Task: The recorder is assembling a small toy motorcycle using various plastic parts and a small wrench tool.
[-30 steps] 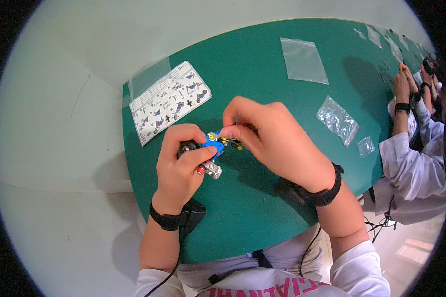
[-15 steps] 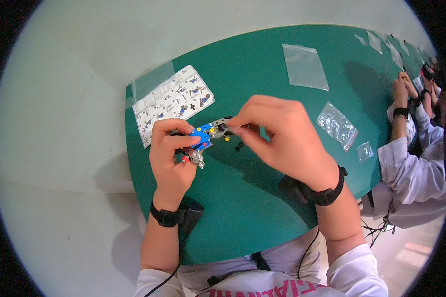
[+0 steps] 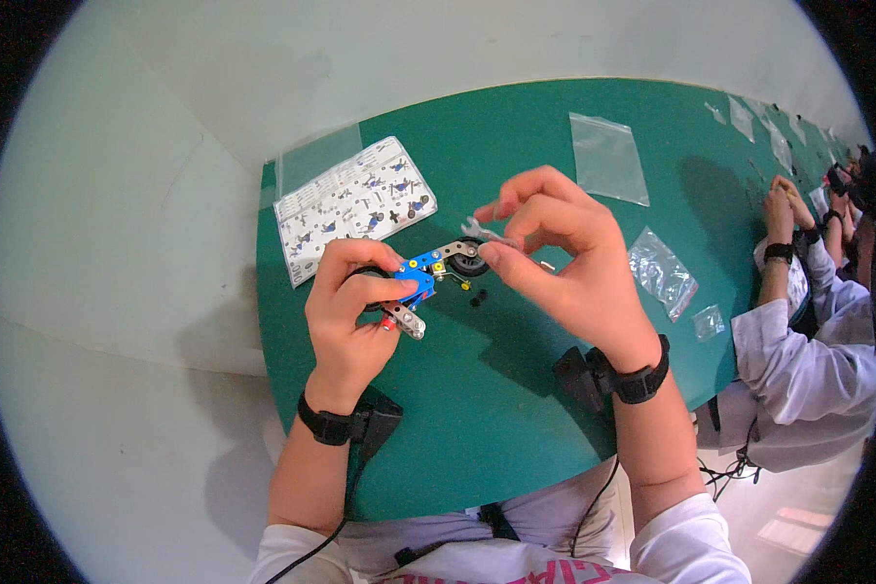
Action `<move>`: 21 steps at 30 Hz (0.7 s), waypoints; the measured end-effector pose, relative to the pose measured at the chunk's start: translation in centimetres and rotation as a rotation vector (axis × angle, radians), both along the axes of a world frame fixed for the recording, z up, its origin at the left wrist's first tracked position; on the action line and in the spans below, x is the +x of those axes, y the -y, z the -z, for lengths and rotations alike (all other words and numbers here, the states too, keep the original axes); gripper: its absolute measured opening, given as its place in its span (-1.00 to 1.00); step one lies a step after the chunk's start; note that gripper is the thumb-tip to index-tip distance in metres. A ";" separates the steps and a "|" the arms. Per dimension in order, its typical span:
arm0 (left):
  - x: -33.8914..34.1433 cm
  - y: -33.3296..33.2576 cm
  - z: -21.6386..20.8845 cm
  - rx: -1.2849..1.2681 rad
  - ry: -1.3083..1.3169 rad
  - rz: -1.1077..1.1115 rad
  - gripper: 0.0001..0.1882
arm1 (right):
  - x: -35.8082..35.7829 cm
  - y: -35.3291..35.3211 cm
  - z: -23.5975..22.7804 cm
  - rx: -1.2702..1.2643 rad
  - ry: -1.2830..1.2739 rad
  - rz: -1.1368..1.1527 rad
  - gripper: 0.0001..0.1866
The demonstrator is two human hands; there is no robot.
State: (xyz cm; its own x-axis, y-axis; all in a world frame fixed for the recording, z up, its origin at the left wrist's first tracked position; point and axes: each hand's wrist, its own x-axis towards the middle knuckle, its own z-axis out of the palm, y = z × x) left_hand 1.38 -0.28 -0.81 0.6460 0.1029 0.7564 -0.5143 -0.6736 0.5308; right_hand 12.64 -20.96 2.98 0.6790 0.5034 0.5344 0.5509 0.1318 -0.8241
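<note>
A: ok so where's that blue-and-silver model bike right now?

B: left hand has it, up over the green desk. Grip's snug on the blue body, thumb on top. One black wheel sticks out toward the right hand.

A: and that right grip?

B: pretty narrow, thumb and fingers pinching a little silvery wrench. Forked end's right by the wheel, can't tell if they touch.

A: anything else around?

B: picture sheet lying just beyond the left hand, tiny black bits near the wheel, and a flat clear bag beyond the right hand.
</note>
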 end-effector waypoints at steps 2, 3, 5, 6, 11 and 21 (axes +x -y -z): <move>0.0 0.0 0.0 0.002 -0.009 0.000 -0.61 | 0.2 -0.2 0.2 0.012 0.027 0.000 -0.77; -0.1 -0.2 0.1 0.005 -0.028 -0.004 -0.61 | 0.3 -0.2 0.2 0.028 0.052 0.000 -0.75; 0.0 -0.2 0.2 0.005 -0.045 -0.006 -0.61 | 1.0 -0.3 0.6 0.037 0.120 -0.025 -0.73; 0.1 -0.2 0.2 0.009 -0.042 0.002 -0.61 | 1.2 -0.3 0.8 0.050 0.186 -0.053 -0.71; 0.2 0.0 0.2 0.001 -0.034 0.018 -0.59 | 0.6 -0.2 1.0 -0.039 0.043 -0.103 -0.71; 0.1 -0.1 0.2 -0.027 -0.032 0.018 -0.56 | -0.2 0.1 0.0 -0.366 0.140 -0.018 -0.72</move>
